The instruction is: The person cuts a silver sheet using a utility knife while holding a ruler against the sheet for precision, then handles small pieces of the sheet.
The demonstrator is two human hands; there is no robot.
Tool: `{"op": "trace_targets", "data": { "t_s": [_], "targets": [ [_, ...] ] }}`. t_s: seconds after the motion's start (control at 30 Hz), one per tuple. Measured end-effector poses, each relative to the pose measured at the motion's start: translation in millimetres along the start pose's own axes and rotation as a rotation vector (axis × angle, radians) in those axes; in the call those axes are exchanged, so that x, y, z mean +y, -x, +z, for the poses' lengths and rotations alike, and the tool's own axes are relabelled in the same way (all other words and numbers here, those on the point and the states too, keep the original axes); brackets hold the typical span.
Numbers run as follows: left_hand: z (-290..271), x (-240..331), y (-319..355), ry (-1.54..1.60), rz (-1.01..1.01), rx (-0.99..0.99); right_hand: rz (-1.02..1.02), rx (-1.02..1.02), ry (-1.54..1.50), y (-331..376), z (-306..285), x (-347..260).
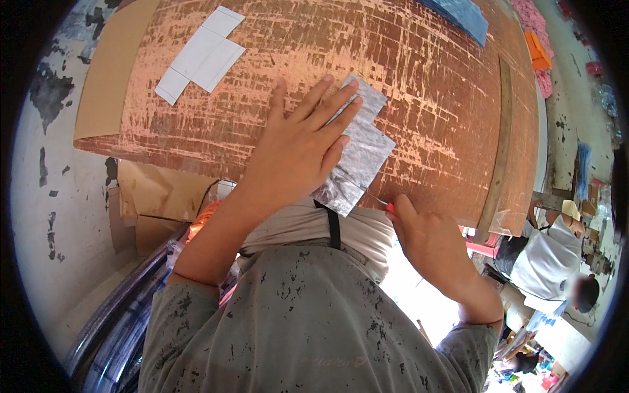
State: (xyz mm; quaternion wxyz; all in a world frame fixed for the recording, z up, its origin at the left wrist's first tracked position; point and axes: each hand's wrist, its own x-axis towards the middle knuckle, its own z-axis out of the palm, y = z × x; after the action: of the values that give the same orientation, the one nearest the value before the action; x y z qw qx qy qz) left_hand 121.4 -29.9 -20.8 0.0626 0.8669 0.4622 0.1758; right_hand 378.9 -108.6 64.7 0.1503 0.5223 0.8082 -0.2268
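My left hand [295, 141] lies flat, fingers spread, across the left part of a silvery-grey sheet [363, 154] with a stepped outline. The sheet rests on a scratched reddish-brown wooden tabletop [432, 85], its lower corner at the near edge. Just right of that corner, my right hand [429, 242] is closed around a slim tool with a red handle [390, 208]. A thin tip points from it toward the sheet's corner; the exact kind of tool is too small to make out. Farther left on the table is a white cut-out piece [203, 56] with drawn lines.
A cardboard panel [114, 72] covers the table's left end. A wooden strip [499, 144] lies along the right side, with blue sheets [462, 18] at the far right. Below the left edge are cardboard [164, 190] and dark tubing [111, 327]. Another person [547, 259] sits at right.
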Motion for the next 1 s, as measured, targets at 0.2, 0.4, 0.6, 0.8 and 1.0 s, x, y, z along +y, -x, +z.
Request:
{"op": "trace_targets", "data": {
  "t_s": [0.2,0.4,0.6,0.8,1.0],
  "targets": [
    [-0.8,3.9,-0.3,0.029,-0.002,0.015,-0.054,0.152,0.021,6.6,-10.5,-3.5],
    [0.2,3.7,-0.9,0.046,-0.01,0.012,0.032,0.149,-0.03,10.6,-22.9,-15.7],
    [0.1,4.5,-2.0,0.072,-0.015,0.024,-0.024,0.225,-0.082,-9.7,-3.3,-13.6],
    [-3.0,5.6,-2.8,0.084,-0.022,-0.001,-0.026,0.195,-0.056,-16.5,0.0,-15.6],
    [-2.2,4.9,-2.7,0.075,-0.023,0.0,-0.013,0.237,-0.133,-19.6,1.7,-17.7]
  ]
}}
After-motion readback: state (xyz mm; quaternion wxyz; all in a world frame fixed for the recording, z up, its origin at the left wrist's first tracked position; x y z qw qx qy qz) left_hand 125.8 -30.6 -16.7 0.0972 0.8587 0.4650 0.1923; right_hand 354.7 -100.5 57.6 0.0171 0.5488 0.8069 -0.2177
